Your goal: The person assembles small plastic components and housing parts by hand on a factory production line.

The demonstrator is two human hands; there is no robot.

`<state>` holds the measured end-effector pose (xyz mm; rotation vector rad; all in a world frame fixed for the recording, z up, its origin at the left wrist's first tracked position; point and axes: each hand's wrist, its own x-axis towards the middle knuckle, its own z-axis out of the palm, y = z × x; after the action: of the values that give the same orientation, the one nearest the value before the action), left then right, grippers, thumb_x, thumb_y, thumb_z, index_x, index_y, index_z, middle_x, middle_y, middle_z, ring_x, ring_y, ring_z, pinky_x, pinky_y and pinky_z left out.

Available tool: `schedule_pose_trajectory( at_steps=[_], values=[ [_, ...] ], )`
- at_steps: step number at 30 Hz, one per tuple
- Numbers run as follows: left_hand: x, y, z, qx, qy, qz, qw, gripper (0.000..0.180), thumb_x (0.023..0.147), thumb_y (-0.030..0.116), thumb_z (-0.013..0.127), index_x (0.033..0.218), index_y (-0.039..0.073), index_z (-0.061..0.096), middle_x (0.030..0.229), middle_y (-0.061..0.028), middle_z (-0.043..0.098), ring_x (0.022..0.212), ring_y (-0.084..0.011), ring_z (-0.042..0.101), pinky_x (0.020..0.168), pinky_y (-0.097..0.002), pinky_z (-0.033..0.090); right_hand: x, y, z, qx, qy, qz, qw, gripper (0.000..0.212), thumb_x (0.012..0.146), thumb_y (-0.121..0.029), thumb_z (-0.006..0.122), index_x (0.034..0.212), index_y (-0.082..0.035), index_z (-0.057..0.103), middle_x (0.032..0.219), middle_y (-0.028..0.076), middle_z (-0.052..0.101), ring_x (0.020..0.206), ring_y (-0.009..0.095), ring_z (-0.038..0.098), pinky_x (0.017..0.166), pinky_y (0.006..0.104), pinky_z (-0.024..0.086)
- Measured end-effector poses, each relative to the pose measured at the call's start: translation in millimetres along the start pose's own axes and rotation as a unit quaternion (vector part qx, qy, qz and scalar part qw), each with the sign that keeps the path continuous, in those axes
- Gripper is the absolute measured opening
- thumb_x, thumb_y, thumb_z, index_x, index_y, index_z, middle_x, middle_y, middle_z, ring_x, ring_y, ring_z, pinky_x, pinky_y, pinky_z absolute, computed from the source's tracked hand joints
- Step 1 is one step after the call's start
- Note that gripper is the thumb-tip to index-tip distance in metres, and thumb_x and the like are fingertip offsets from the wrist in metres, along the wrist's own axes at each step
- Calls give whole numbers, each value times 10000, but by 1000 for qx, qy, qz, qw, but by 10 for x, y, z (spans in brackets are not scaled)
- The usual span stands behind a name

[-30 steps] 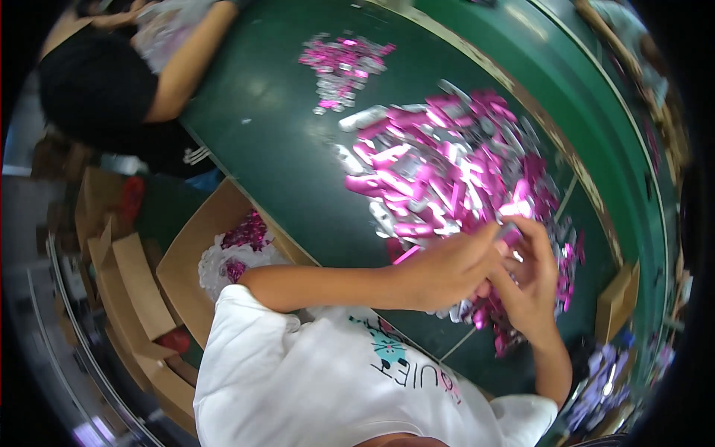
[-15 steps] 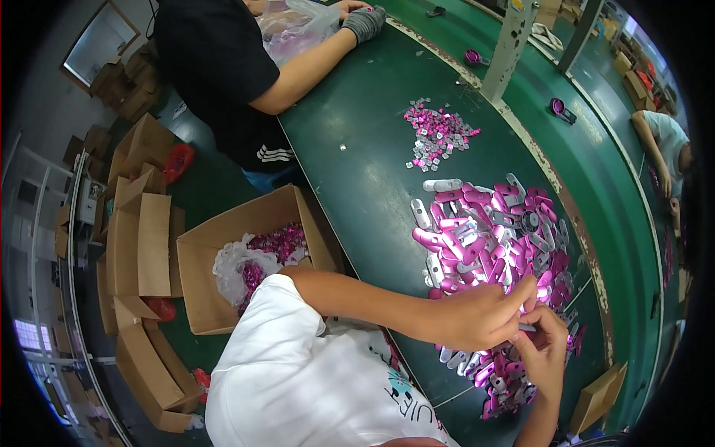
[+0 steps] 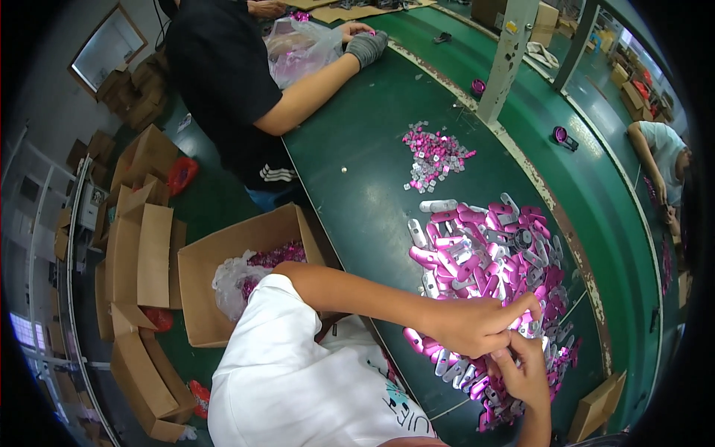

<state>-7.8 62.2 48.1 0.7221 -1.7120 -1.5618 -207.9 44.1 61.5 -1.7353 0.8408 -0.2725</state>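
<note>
My left hand (image 3: 471,328) reaches across from the left with its fingers closed in a pinch. Against its fingertips, my right hand (image 3: 526,370) is closed too, thumb and fingers drawn together. Something small and shiny shows between the two hands, but the fingers cover most of it and its kind cannot be made out. Both hands are over a heap of oblong plastic pieces (image 3: 488,261), glossy magenta and silvery grey, many with a small hole. More of these pieces lie below and around my hands.
A smaller heap of tiny magenta and clear pieces (image 3: 434,156) lies farther up the green table (image 3: 357,223). An open carton (image 3: 201,298) with a plastic bag and magenta parts stands at left. A co-worker (image 3: 223,82) wears a grey glove. A metal post (image 3: 508,59) rises beside the green belt (image 3: 596,179).
The view has tilted, so the table and heaps sit slightly lower. My hands stay together, fingertips meeting, with a small shift of the fingers. More magenta pieces show beneath my left wrist.
</note>
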Motion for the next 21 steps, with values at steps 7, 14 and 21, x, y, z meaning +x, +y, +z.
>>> schedule_pose_trajectory(
  at_steps=[7,14,21],
  values=[
    [372,-119,-227,-59,-73,3,996,407,870,29,380,1263,82,288,628,-38,534,504,-144,541,466,-298,394,24,71,-31,-115,167,-57,978,247,872,-184,607,727,6,544,504,59,455,461,119,447,460,294,322],
    [289,-71,-558,7,-57,-7,998,500,864,-23,422,1351,-8,308,1337,-135,429,668,-74,593,608,-235,464,206,-156,-127,-43,56,-66,995,156,946,-89,491,1073,-9,535,662,118,549,555,220,557,532,326,400],
    [330,-198,-600,-23,-37,-6,999,539,838,-52,408,1357,-29,265,1375,-160,356,659,-89,615,552,-237,483,307,157,-336,14,30,-110,993,160,895,-154,616,972,-15,597,629,60,501,541,160,500,495,308,356]
  ],
)
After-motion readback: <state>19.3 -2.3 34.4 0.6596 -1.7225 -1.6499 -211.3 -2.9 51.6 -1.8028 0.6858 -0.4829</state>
